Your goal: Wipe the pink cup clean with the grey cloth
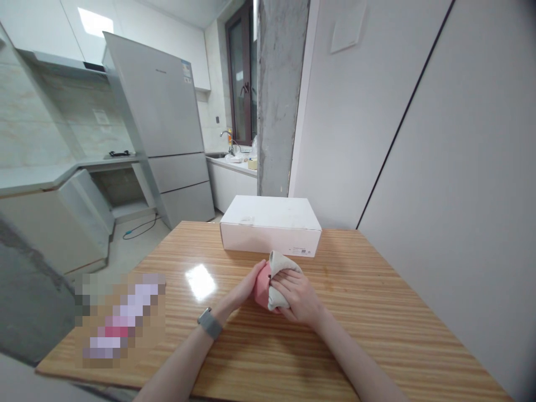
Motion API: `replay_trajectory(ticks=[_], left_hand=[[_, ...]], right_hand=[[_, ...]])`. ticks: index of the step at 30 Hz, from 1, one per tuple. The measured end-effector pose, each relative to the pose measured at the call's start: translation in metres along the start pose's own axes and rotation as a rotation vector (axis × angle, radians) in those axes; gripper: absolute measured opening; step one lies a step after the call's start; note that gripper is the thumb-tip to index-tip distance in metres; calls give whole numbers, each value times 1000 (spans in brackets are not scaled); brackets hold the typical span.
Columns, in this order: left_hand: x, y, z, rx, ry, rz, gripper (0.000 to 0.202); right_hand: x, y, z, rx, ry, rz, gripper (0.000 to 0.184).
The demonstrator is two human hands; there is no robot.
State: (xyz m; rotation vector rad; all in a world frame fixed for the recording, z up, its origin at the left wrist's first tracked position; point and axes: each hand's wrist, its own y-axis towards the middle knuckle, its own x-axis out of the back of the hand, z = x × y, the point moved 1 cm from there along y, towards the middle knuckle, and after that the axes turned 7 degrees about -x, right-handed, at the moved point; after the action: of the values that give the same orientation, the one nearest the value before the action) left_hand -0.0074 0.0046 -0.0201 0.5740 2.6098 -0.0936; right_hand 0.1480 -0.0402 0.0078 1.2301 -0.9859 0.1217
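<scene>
1. A silver three-door refrigerator (167, 111) is standing in the kitchen, beyond the far left of the table.
2. The wood-grain table (355, 301) is spreading beneath both forearms, its glossy surface reflecting a light.
3. A white lidded box (270, 215) is sitting at the table's far edge, just beyond the hands.
4. The left hand (244, 286) is gripping the pink rounded object from its left side, fingers curving against the wall.
5. The right hand (300, 293) is closing over the cloth, its fingers lying across the fabric and holding it to the object's right side.
6. The light grey cloth (281, 261) is bunching between that hand and the object; it is looking soft, light and easy to fold, best held in a gathered handful.
7. The pink rounded object (262, 287) is lying between the hands, near the box; whether it is touching the table, one cannot tell. It is seeming light, stiff and rather smooth, so a broad grip around its sides is suiting it; its fragility is remaining unclear.
8. A grey-banded wristwatch (210, 322) is circling the left wrist.
</scene>
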Motion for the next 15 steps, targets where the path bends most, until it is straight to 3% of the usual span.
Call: replay_trajectory(ticks=[4, 10, 15], left_hand=[[6, 1, 6, -30, 47, -36, 52], [3, -3, 5, 46, -72, 42, 48], [2, -5, 2, 49, -110, 49, 43]], right_hand=[[0, -2, -6, -14, -8, 12, 37], [1, -3, -5, -131, -111, -32, 37], [0, -5, -1, -56, -116, 8, 40]])
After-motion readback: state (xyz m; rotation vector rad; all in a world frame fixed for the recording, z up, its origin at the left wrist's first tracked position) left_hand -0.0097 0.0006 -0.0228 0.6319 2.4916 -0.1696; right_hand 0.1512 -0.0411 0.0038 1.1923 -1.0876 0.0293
